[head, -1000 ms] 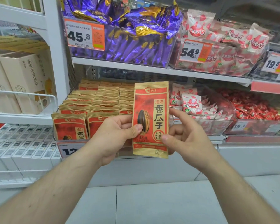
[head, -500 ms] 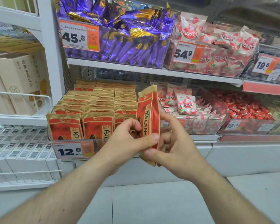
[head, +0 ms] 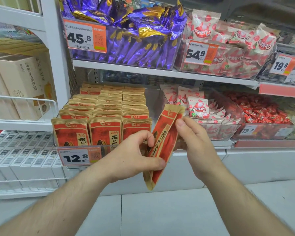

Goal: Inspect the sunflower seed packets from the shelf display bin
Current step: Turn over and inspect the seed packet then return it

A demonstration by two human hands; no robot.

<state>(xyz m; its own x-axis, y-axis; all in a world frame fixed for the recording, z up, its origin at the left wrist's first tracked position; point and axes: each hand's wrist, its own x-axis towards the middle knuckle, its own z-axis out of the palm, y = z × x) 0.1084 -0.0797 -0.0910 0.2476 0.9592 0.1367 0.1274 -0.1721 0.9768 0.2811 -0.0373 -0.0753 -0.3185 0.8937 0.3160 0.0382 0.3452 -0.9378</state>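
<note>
A red and tan sunflower seed packet (head: 163, 143) is held up in front of the shelf, turned nearly edge-on and tilted to the right. My left hand (head: 134, 155) pinches its lower part between thumb and curled fingers. My right hand (head: 192, 138) holds the upper right edge, thumb near the top. Behind them a clear display bin (head: 71, 151) with a 12.8 price tag holds several rows of the same seed packets (head: 102, 116), standing upright.
Clear bins of white-and-red fruit candy (head: 197, 108) and red wrapped sweets (head: 262, 111) stand to the right. On the shelf above are purple packets (head: 129, 31) and more candy bags (head: 228, 48). Beige boxes (head: 19, 86) sit at left. White floor tiles (head: 160, 215) lie below.
The packet has turned from facing me flat to almost edge-on and tilted right. Both hands shifted their hold on it while turning it.
</note>
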